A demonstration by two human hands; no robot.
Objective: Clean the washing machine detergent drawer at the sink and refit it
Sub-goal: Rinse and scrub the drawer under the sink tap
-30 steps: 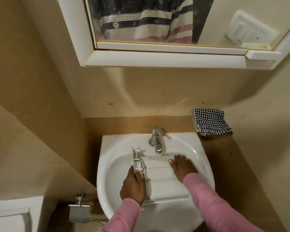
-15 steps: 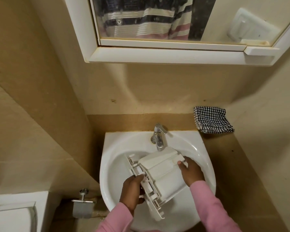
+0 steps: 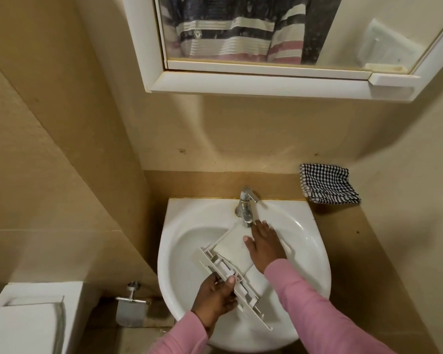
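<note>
Warm, rather dim light falls from above. The white-framed mirror cabinet (image 3: 266,85) throws a broad, soft shadow onto the beige wall (image 3: 241,139) beneath it. The glossy white ceramic basin (image 3: 301,226) carries small highlights. Wide-angle distortion bends the edges, and detail is slightly soft throughout.

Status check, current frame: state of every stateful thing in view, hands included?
detergent drawer: out of the machine, lying askew in the sink
left hand: grips the drawer's front panel
right hand: flat on the drawer body, fingers straight
tap: cannot tell whether water runs
checked cloth: folded, on the counter right of the tap, untouched
</note>
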